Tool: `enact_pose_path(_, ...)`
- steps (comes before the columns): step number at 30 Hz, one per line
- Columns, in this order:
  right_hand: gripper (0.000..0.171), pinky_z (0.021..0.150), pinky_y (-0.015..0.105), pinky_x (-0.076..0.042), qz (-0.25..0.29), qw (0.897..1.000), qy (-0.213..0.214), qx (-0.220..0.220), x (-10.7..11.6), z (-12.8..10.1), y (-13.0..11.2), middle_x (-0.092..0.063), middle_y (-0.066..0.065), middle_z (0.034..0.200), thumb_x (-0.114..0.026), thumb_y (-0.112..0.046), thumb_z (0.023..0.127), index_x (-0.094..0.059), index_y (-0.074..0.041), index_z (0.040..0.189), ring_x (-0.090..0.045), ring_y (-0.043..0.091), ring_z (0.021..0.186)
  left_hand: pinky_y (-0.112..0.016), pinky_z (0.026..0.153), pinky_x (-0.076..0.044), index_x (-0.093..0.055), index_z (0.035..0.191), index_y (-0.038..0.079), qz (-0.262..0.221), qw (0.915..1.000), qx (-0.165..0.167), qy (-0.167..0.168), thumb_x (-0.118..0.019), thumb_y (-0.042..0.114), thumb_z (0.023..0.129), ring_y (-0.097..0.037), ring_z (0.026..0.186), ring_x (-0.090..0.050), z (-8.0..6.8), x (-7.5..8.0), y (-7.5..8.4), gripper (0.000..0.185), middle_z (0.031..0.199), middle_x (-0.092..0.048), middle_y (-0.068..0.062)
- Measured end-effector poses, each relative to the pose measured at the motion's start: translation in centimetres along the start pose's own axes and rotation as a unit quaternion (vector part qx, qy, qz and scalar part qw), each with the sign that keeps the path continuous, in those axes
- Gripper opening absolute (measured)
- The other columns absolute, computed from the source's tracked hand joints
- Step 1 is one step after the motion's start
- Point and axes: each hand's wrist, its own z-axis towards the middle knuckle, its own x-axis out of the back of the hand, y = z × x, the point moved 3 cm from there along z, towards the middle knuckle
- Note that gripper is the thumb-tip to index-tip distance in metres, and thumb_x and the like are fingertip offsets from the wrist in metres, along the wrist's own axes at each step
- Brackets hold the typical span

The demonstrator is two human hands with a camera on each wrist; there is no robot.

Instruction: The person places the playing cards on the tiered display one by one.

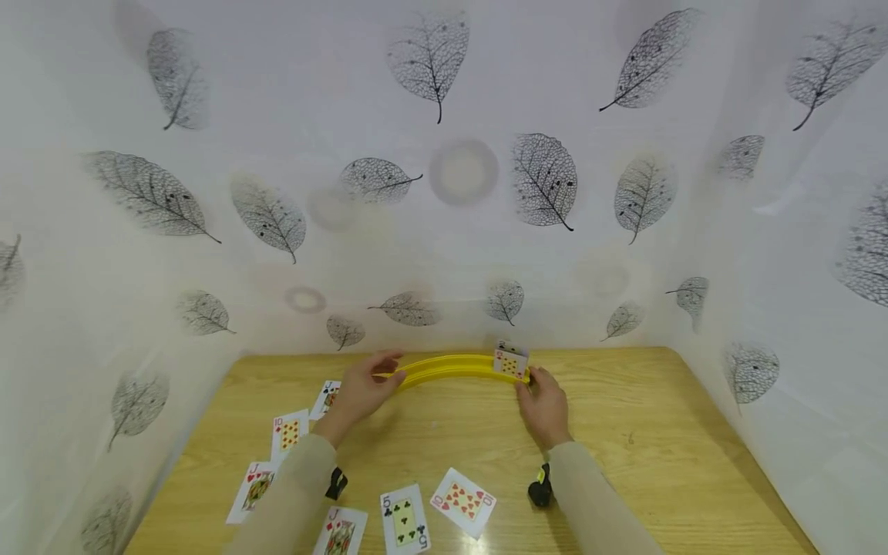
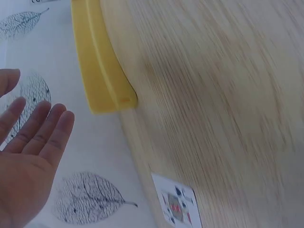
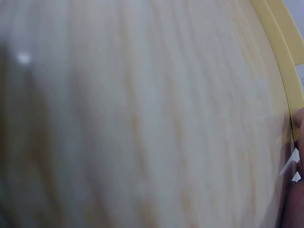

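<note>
A yellow curved card holder (image 1: 451, 368) lies along the far edge of the wooden table (image 1: 645, 432). One red-pip playing card (image 1: 511, 361) stands upright in its right part. My right hand (image 1: 544, 405) is at the holder's right end, fingertips against the card's lower corner; the blurred right wrist view shows only fingertips (image 3: 298, 118) beside the holder (image 3: 280, 61), and the grip is unclear. My left hand (image 1: 361, 389) is by the holder's left end. In the left wrist view the left hand (image 2: 28, 161) has straight fingers, holds nothing, and is apart from the holder's end (image 2: 107, 85).
Several cards lie face up on the near left of the table: a ten of diamonds (image 1: 289, 433), two jacks (image 1: 255, 489) (image 1: 340, 533), a five of clubs (image 1: 405, 520), a ten of hearts (image 1: 462, 501) and a face card (image 2: 175, 206). Leaf-print sheeting (image 1: 444, 193) walls the table's back and sides.
</note>
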Motion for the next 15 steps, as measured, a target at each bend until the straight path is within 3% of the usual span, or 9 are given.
enact_pose_path(3, 0.046, 0.119, 0.063, -0.041, -0.001, 1.000, 0.005, 0.002, 0.2, 0.0, -0.2, -0.060, 0.031, 0.144, -0.069, -0.018, 0.102, -0.061, 0.007, 0.139, -0.054, 0.049, 0.139, -0.046, 0.101, -0.061, -0.068, 0.139, 0.010, 0.016, 0.9997, 0.006, -0.016, -0.076, 0.022, 0.099, -0.035, 0.122, -0.069, -0.4, 1.2, -0.8, 0.042, 0.134, -0.070, -0.021)
enact_pose_path(10, 0.046, 0.119, 0.064, -0.041, 0.000, 1.000, 0.003, -0.005, 0.2, -0.1, -0.4, -0.059, 0.031, 0.146, -0.070, -0.019, 0.102, -0.061, 0.007, 0.139, -0.053, 0.050, 0.140, -0.059, 0.103, -0.056, -0.066, 0.139, 0.004, 0.078, 0.9968, -0.015, 0.001, -0.076, 0.024, 0.099, -0.042, 0.127, -0.065, -1.7, 4.2, -3.8, 0.046, 0.140, -0.068, -0.019)
enact_pose_path(15, 0.047, 0.121, 0.063, -0.039, 0.009, 1.000, -0.006, -0.018, 0.3, -0.2, -0.3, -0.057, 0.031, 0.148, -0.069, -0.020, 0.103, -0.060, 0.007, 0.141, -0.051, 0.050, 0.143, -0.066, 0.108, -0.049, -0.062, 0.144, 0.007, 0.121, 0.9926, 0.007, 0.002, -0.075, 0.026, 0.100, -0.047, 0.134, -0.059, -2.7, 6.3, -5.8, 0.050, 0.144, -0.064, -0.022)
